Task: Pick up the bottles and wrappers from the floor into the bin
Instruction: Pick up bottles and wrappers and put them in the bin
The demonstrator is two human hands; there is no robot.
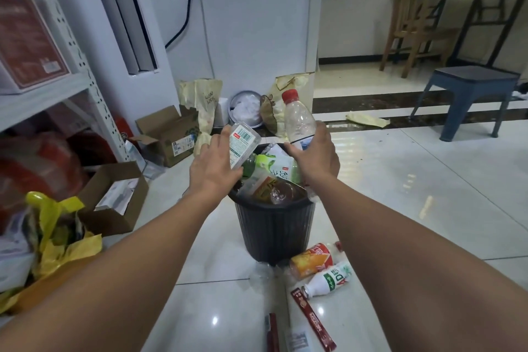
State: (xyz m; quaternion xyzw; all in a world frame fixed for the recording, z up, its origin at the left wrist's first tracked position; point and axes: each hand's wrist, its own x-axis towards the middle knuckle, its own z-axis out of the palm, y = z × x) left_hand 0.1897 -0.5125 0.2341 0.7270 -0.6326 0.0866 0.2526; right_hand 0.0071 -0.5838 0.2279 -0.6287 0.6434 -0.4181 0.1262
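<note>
Bin [274,226]: black and ribbed, it stood on the tiled floor [400,194], heaped to the rim with green-labelled and brown bottles and packets.
Left hand [214,166]: over the bin's left rim, its thumb and fingers were curled round a labelled clear bottle [243,143], tilted above the heap.
Right hand [314,157]: over the bin's right rim, its fingers were wrapped round the lower half of a red-capped water bottle [298,117], held nearly upright with the cap away from the bin.
Done so far: by my reading, much of the litter was already inside, and these two bottles were about to be dropped in.
Orange-labelled bottle [313,258]: lay on its side against the bin's near foot.
White AD bottle [328,280]: lay just beyond that, nearer the person.
Crushed clear bottle [261,274]: lay at the bin's near foot, to the left.
Pale yellow wrapper [367,119]: lay well behind the bin, to its right.
Long red sachet wrapper [313,320]: lay in front of the bin, closer to the person.
Dark red wrapper [273,331]: lay beside the sachet, as did a small pale packet [297,341].
Left to do: at least three bottles and four wrappers, and the bin looked short of room.
</note>
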